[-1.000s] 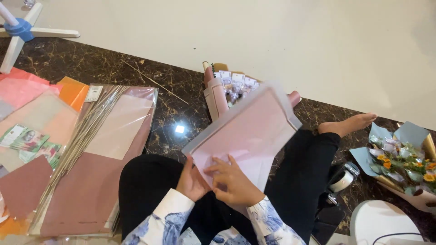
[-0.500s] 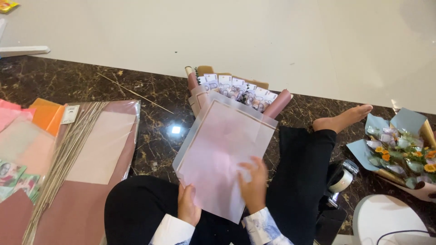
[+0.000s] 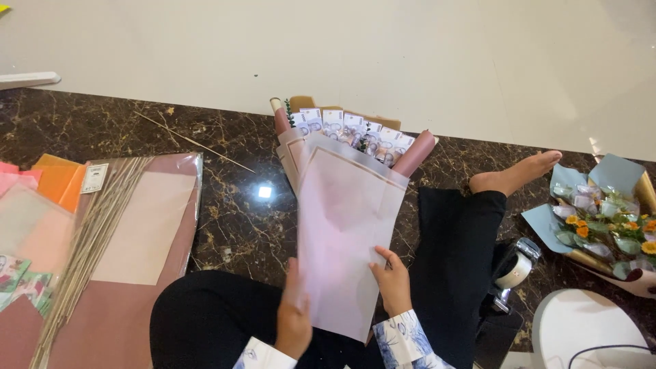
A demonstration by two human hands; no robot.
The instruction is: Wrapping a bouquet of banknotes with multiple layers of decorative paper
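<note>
A pale pink wrapping sheet lies over my lap, reaching up to a bouquet of folded banknotes wrapped in dusty pink paper on the dark marble floor. My left hand grips the sheet's lower left edge, thumb side under it. My right hand rests flat on the sheet's lower right edge, fingers spread over the paper. I sit cross-legged in black trousers, a bare foot to the right.
A stack of pink and mauve wrapping sheets with dried stems lies at left, orange sheets beyond. A tape dispenser, a blue-wrapped flower bouquet and a white round object sit at right.
The pink sheet has been lowered from a raised tilt to lie flat along my lap against the banknote bouquet. My hands slid apart to its lower edges.
</note>
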